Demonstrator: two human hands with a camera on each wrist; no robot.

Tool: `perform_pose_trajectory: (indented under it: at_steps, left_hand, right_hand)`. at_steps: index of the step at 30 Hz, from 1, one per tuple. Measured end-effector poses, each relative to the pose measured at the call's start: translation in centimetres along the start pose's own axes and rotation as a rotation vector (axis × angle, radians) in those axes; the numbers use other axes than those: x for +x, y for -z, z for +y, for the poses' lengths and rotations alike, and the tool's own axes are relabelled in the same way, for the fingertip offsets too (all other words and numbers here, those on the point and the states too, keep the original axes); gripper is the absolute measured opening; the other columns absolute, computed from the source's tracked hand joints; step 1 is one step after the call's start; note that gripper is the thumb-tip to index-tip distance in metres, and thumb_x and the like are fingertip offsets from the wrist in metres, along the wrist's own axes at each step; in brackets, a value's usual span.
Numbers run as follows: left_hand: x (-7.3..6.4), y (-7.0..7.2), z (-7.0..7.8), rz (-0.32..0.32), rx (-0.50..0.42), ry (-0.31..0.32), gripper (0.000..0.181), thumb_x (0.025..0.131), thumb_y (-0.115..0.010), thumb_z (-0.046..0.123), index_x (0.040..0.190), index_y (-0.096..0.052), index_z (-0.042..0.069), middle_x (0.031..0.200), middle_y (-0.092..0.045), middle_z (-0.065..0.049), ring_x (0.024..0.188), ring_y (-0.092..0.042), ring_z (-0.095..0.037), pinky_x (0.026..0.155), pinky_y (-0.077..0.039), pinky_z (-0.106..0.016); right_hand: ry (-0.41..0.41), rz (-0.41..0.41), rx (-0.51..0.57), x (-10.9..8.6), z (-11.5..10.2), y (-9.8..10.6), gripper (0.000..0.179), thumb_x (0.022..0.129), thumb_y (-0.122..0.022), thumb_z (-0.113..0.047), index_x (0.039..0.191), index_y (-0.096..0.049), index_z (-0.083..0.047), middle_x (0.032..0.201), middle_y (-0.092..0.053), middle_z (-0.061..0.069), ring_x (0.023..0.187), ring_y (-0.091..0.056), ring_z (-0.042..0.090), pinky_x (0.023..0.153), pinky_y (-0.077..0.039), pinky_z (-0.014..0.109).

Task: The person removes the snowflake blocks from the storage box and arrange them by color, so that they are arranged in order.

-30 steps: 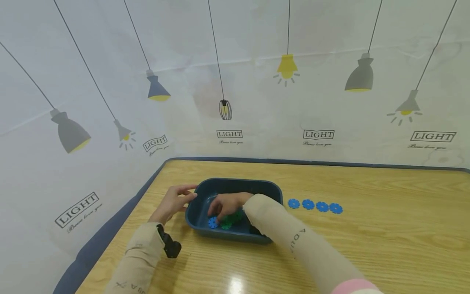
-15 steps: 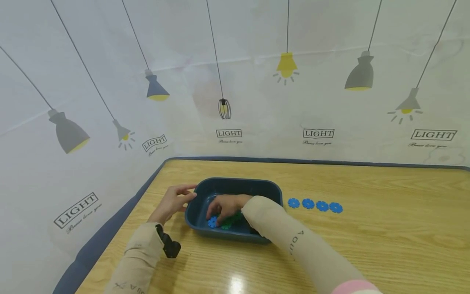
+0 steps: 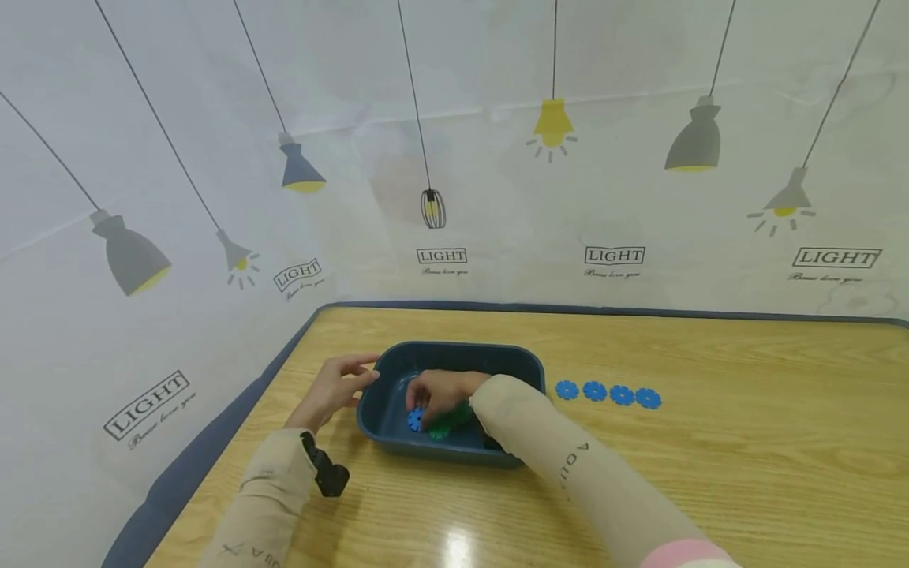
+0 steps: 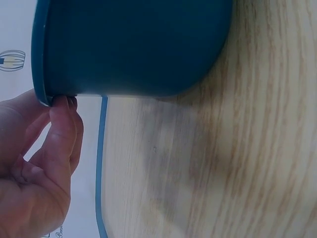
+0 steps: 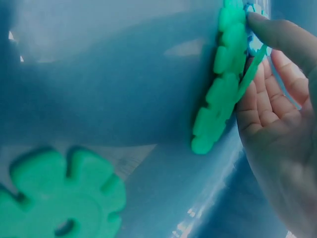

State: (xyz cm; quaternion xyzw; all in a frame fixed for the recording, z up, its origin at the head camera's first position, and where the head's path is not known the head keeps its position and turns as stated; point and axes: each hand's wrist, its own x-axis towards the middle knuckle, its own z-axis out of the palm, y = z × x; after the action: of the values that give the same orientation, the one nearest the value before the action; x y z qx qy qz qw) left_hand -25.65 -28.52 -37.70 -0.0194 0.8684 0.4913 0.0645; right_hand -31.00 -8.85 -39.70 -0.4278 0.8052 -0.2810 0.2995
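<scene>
One blue flower-edged plastic disc sits pinched btwn thumb & fingers of your R hand, inside the dark-blue rounded-rect. plastic bin, nr its L end. Your L hand grips the bin's L rim. Disc's prob. light, stiff, slightly slick; take its notched edge. It's round, no long axis; face looks tipped twd you.

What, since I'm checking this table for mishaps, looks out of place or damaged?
Nothing stands out: four blue discs lie in a row on the table, the green discs are inside the box, and the right hand pinches another blue disc there. No spill or damage is visible.
</scene>
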Motion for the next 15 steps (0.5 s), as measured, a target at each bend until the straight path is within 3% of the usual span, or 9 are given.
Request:
perform_pose_trajectory:
  at_steps: [4, 9, 15]
  left_hand:
    - [0.01, 0.02, -0.06, -0.002, -0.002, -0.001, 0.039, 0.088, -0.056, 0.016, 0.125, -0.051, 0.008, 0.105, -0.053, -0.016, 0.091, -0.057, -0.025, 0.067, -0.052, -0.036]
    - [-0.05, 0.01, -0.03, -0.001, 0.002, -0.002, 0.039, 0.088, -0.056, 0.016, 0.125, -0.051, 0.008, 0.104, -0.053, -0.016, 0.09, -0.057, -0.024, 0.066, -0.052, -0.036]
    - [0.01, -0.02, -0.01, 0.005, -0.003, 0.001, 0.038, 0.087, -0.057, 0.016, 0.124, -0.052, 0.009, 0.103, -0.053, -0.016, 0.089, -0.058, -0.023, 0.065, -0.052, -0.036]
  right_hand:
    - [0.017, 0.057, 0.046, -0.24, 0.34, 0.12, 0.017, 0.074, -0.068, 0.002, 0.086, -0.059, -0.005, 0.079, -0.054, -0.002, 0.073, -0.049, 0.009, 0.064, -0.043, 0.019]
    - [-0.031, 0.149, 0.097, -0.59, 0.74, 0.31, 0.011, 0.077, -0.064, 0.002, 0.085, -0.059, -0.003, 0.077, -0.056, 0.0, 0.071, -0.051, 0.009, 0.061, -0.043, 0.019]
    - [-0.058, 0.198, 0.109, -1.03, 0.63, 0.68, 0.01, 0.078, -0.063, 0.003, 0.086, -0.06, -0.002, 0.079, -0.058, 0.003, 0.072, -0.052, 0.011, 0.061, -0.044, 0.02]
